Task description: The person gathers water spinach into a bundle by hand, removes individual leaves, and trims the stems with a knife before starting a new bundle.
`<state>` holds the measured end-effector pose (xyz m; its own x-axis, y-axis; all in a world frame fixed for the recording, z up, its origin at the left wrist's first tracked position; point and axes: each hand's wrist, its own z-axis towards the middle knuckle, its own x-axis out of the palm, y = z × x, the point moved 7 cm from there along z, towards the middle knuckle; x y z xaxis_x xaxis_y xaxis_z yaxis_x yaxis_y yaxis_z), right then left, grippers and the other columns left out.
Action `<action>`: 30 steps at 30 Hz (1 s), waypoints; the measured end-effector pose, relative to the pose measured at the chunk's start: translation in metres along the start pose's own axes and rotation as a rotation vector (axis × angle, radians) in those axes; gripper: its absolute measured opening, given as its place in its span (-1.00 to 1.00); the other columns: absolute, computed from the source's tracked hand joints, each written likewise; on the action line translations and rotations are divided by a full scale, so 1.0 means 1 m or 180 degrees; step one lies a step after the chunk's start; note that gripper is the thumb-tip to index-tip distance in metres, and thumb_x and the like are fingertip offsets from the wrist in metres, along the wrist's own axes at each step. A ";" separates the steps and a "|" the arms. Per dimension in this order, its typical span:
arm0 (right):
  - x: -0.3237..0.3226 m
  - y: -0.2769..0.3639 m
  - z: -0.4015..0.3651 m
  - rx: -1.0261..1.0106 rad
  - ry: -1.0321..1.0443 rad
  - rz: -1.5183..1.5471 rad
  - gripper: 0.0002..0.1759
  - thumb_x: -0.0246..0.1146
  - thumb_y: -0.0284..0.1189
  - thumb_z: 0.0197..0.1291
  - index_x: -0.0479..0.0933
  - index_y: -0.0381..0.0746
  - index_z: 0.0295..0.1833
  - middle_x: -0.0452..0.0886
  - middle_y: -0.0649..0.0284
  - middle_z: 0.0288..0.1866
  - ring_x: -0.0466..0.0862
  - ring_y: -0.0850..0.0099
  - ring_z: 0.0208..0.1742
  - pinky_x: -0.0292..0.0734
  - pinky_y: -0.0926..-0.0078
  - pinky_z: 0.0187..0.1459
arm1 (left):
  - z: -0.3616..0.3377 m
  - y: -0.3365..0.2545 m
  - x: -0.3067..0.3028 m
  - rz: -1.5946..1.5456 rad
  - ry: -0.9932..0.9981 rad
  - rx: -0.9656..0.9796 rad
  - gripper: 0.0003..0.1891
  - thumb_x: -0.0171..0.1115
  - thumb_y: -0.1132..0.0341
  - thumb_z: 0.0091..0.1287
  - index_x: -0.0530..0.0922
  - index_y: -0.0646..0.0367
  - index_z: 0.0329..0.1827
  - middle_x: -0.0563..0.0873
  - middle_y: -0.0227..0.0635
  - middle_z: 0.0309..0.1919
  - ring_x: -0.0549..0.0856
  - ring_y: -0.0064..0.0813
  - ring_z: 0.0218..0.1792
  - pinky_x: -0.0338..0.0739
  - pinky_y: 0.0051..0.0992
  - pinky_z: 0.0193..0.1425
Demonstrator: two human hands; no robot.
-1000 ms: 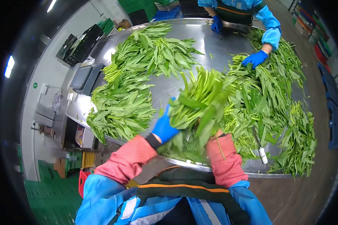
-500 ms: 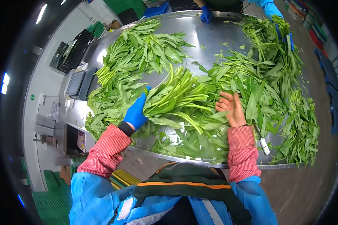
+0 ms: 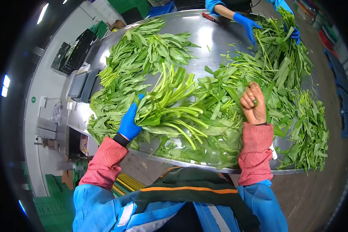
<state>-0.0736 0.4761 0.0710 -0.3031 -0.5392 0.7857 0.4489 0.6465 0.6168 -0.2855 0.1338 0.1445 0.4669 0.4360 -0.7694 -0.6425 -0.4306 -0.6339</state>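
My left hand (image 3: 130, 123), in a blue glove, is closed around a bunch of leafy greens (image 3: 170, 104) with long pale green stems. The cut stem ends fan out to the right and toward me. My bare right hand (image 3: 255, 103) is raised over the right-hand pile of loose greens (image 3: 236, 79), its fingers curled in. A small bit of green leaf (image 3: 255, 102) shows between those fingers. Beside my right sleeve, a white knife handle (image 3: 273, 151) is mostly hidden.
Bunched greens (image 3: 154, 46) lie at the left of the metal table (image 3: 205, 36), and more (image 3: 307, 131) at the right edge. Across from me, a co-worker's gloved hands (image 3: 248, 26) handle greens. A red-handled knife (image 3: 209, 17) lies by that arm. A scale (image 3: 83, 86) stands at left.
My left hand and its bunch have shifted left and slightly down. My right hand has moved right and curled its fingers. One co-worker's hand has moved right, and a red-handled knife now shows.
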 end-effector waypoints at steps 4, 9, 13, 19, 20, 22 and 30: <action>-0.020 -0.056 0.013 0.0563 -0.0119 -0.1794 -0.21 0.37 0.05 0.06 0.33 -0.23 0.26 0.52 0.17 -0.02 0.56 0.37 -0.12 0.54 0.36 -0.08 | -0.001 -0.016 0.003 -0.0060 -0.0084 0.0452 -0.20 0.41 0.40 0.14 0.21 0.18 0.45 0.50 -0.12 0.28 0.52 -0.26 0.27 0.39 -0.39 0.30; 0.028 -0.101 0.016 0.1107 0.0361 -0.0356 0.16 0.27 0.36 -0.10 0.15 -0.22 0.45 0.43 -0.03 0.20 0.49 0.19 0.15 0.40 0.15 0.23 | -0.001 -0.052 0.016 0.0611 0.0235 0.1176 -0.23 0.40 0.46 0.12 0.25 0.15 0.44 0.53 -0.11 0.22 0.57 -0.18 0.20 0.41 -0.38 0.27; 0.039 -0.123 -0.023 0.2318 0.0962 -0.0380 -0.04 0.14 0.24 0.16 0.19 -0.28 0.42 0.43 -0.03 0.25 0.51 0.28 0.12 0.49 0.33 0.08 | 0.005 -0.056 0.013 0.1163 0.0476 0.0944 -0.20 0.38 0.53 0.02 0.30 0.06 0.42 0.58 -0.06 0.09 0.59 0.01 0.07 0.49 -0.31 0.12; 0.066 -0.038 -0.048 0.1616 0.1107 -0.1266 -0.73 0.21 -0.36 0.33 0.44 -0.29 0.03 0.45 0.44 -0.48 0.29 0.72 -0.64 0.16 0.80 -0.56 | 0.000 -0.045 0.000 0.1422 0.0437 0.0976 -0.13 0.38 0.51 -0.06 0.28 -0.09 0.43 0.54 -0.15 -0.25 0.55 -0.03 -0.17 0.46 -0.21 -0.12; 0.066 -0.031 -0.046 0.1419 0.1069 -0.1062 -0.75 0.20 -0.38 0.34 0.45 -0.29 0.02 0.41 0.46 -0.52 0.27 0.72 -0.65 0.16 0.80 -0.56 | 0.000 -0.051 0.005 0.1344 0.0452 0.1099 -0.13 0.37 0.51 -0.07 0.29 -0.08 0.42 0.55 -0.14 -0.24 0.56 -0.03 -0.16 0.46 -0.21 -0.11; 0.068 -0.018 -0.044 0.1036 0.1002 -0.0662 -0.78 0.18 -0.40 0.34 0.46 -0.28 0.01 0.31 0.52 -0.58 0.23 0.73 -0.67 0.17 0.79 -0.56 | 0.001 -0.054 0.012 0.1289 0.0533 0.1220 -0.13 0.42 0.52 -0.13 0.34 0.03 0.39 0.58 -0.12 -0.12 0.56 0.03 -0.10 0.46 -0.20 -0.05; 0.024 0.048 -0.026 -0.0068 0.0156 -0.0988 -0.60 0.22 -0.29 0.30 0.39 -0.25 0.16 0.40 0.45 -0.48 0.37 0.71 -0.55 0.27 0.80 -0.51 | -0.009 -0.016 -0.011 0.1298 0.0427 0.0910 -0.19 0.38 0.53 -0.02 0.32 0.09 0.41 0.58 -0.09 0.08 0.59 -0.02 0.05 0.48 -0.29 0.10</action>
<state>-0.0371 0.4801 0.1185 -0.3877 -0.7348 0.5566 0.3590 0.4359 0.8253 -0.2753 0.1291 0.1624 0.2054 0.1644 -0.9648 -0.9202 -0.3032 -0.2476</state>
